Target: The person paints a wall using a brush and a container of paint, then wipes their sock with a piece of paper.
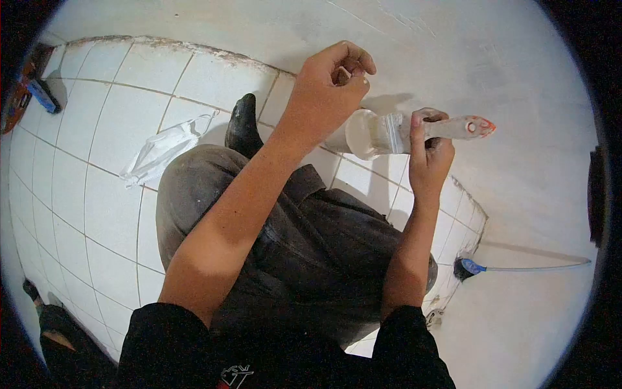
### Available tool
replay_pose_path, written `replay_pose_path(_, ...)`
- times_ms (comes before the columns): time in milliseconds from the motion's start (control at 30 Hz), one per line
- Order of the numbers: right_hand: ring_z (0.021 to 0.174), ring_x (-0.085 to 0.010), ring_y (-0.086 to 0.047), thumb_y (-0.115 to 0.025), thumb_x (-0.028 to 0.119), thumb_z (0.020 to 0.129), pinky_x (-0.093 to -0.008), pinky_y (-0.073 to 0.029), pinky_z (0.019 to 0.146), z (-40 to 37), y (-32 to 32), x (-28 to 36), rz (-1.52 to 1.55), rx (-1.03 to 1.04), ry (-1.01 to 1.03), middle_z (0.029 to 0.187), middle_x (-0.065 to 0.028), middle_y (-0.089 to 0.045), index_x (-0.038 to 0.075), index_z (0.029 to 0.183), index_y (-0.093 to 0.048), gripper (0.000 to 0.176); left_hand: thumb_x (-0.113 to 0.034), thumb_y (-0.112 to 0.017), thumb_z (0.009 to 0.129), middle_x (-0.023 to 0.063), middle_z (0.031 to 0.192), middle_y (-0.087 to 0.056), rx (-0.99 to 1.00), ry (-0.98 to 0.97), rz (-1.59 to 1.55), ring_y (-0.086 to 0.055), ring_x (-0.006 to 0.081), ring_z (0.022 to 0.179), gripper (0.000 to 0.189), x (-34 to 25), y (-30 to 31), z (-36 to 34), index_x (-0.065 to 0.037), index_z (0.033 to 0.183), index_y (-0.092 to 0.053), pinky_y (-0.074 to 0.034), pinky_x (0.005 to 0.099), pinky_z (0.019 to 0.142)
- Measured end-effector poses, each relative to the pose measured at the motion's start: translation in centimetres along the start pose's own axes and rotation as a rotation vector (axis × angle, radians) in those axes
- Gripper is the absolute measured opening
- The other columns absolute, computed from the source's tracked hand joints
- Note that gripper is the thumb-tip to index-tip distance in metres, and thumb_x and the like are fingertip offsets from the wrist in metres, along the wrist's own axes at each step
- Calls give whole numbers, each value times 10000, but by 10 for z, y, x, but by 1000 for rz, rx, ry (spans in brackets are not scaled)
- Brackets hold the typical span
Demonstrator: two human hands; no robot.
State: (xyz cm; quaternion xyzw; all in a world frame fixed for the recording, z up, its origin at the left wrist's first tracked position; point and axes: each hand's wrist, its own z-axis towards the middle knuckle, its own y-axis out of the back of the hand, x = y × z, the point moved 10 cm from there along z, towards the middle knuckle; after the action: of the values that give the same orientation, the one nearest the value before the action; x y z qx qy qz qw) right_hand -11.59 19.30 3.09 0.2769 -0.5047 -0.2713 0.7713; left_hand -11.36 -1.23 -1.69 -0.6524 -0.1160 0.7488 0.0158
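My right hand (430, 150) grips a paintbrush (394, 132), its worn, red-tipped handle (472, 126) pointing right. The pale-coated bristles face left, overlapping the rim of a round container (358, 135) with whitish contents. My left hand (335, 74) is raised near the wall, up and left of the container. Its fingers are curled in, and a small pale bit shows between them; I cannot tell what it is. Below my arms are my bent legs in dark, dusty trousers (311, 227), and one black-clad foot (243, 126) rests on the floor.
A crumpled white plastic bag (165, 150) lies on the white floor tiles (113, 188). The plastered wall (492, 65) rises close in front. A blue long-handled brush (471, 267) leans at the right. Far left sits a blue-edged object (43, 96); a dark-clothed person's limb (65, 343) shows lower left.
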Motion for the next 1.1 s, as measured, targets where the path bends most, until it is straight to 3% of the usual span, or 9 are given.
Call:
replay_pose_path(33, 639, -165, -569, -638, 311, 943, -306, -458, 622, 1, -1, 3, -29, 4, 20, 743, -105, -639, -3, 1007, -633, 321, -13, -564, 884, -39, 921, -592, -7, -6, 1, -541, 41, 873, 130, -2, 0, 2, -59, 989, -625, -447, 206, 807)
replay_pose_path(100, 620, -171, -581, -659, 298, 922, -306, -451, 595, -1, -9, -6, -6, 35, -24, 744, -113, -653, -10, 995, -657, 316, -26, -599, 805, -6, 753, -554, -83, -105, -23, -466, 51, 621, 104, -11, 5, 3, -28, 901, -641, -414, 218, 580)
replay_pose_path(133, 620, -171, -581, -659, 298, 922, -306, -451, 595, -2, -9, -5, -4, 35, -21, 744, -113, -653, -10, 995, -657, 316, -26, -599, 805, -6, 753, -554, -85, -107, -21, -466, 51, 621, 104, -12, 6, 2, -28, 901, -641, -414, 218, 580)
replay_pose_path(200, 603, -162, -574, -666, 288, 917, -302, -447, 581, -4, -10, -5, -62, 37, -37, 727, -107, -652, -9, 999, -665, 308, 4, -556, 877, -33, 923, -600, -15, 0, -2, -550, 45, 889, 134, -3, 2, 1, -49, 981, -622, -451, 209, 824)
replay_pose_path(333, 581, -150, -562, -674, 278, 912, -296, -444, 568, -4, -11, -8, -52, 32, -11, 705, -97, -646, -11, 1020, -667, 308, 6, -557, 875, -29, 933, -601, -9, 6, 5, -550, 48, 889, 137, -1, 3, 2, -45, 986, -618, -452, 213, 829)
replay_pose_path(400, 657, -68, -503, -643, 228, 952, -223, -398, 587, -4, -14, -9, -56, 64, -15, 765, -18, -602, -18, 1013, -645, 254, 2, -556, 877, -26, 941, -606, -13, -7, -19, -555, 53, 896, 139, -1, 3, 2, -47, 992, -618, -453, 219, 837)
replay_pose_path(500, 581, -130, -560, -676, 259, 913, -283, -438, 558, -3, -14, -10, -21, 32, -23, 688, -83, -639, -9, 1019, -664, 289, -2, -554, 879, -25, 943, -610, -25, -4, -39, -560, 55, 905, 142, -1, 4, 2, -49, 995, -620, -450, 217, 836)
replay_pose_path(833, 573, -127, -551, -675, 275, 914, -281, -433, 554, -4, -15, -15, -46, 31, -29, 671, -72, -622, -3, 986, -665, 287, -17, -544, 907, -38, 923, -593, -15, 53, -43, -535, 45, 880, 121, -1, 4, 1, -63, 987, -622, -437, 210, 791)
replay_pose_path(1100, 585, -125, -552, -682, 238, 908, -282, -434, 563, -3, -2, -15, 135, -107, 12, 678, -84, -630, 0, 942, -666, 241, -44, -562, 910, -61, 897, -570, -27, 41, -11, -476, 14, 763, 100, -1, 6, 1, -69, 988, -620, -385, 184, 635)
